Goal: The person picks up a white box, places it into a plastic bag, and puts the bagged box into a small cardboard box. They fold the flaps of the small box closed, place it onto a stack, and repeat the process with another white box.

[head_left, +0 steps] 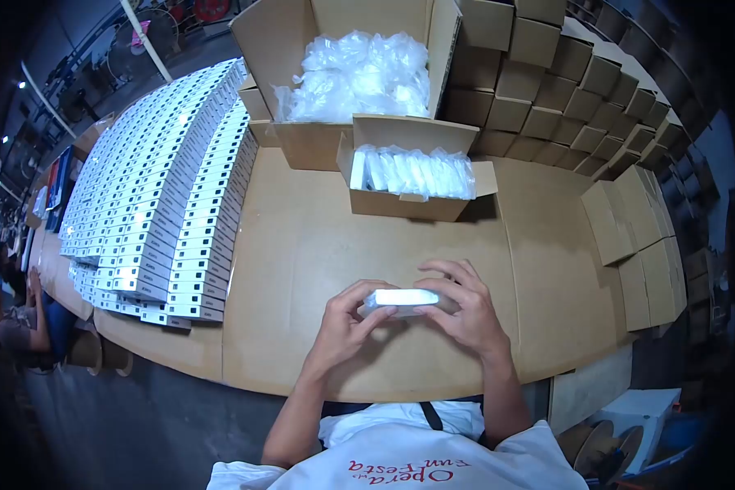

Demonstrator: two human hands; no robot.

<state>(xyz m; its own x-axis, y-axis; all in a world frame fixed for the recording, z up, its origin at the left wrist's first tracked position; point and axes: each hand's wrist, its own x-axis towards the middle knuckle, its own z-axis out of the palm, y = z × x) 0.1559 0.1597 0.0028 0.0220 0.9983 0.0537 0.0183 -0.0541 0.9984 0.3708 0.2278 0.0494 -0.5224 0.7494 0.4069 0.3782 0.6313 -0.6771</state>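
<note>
Between my two hands, just above the cardboard-covered table (302, 237), is a small flat white box (406, 297) that looks wrapped in clear plastic. My left hand (345, 322) grips its left end, thumb along the near side. My right hand (470, 314) pinches the right end, with the index finger raised a little. Beyond my hands stands an open small carton (408, 209), holding a row of white packets in clear plastic (416, 173).
Behind the small carton, a large open carton (314, 147) is heaped with clear plastic bags (366, 77). Stacked white boxes with printed labels (151, 192) fill the left side. Brown cartons (539, 90) are piled at the back right, more cartons (629, 212) at right. A person (33, 318) sits far left.
</note>
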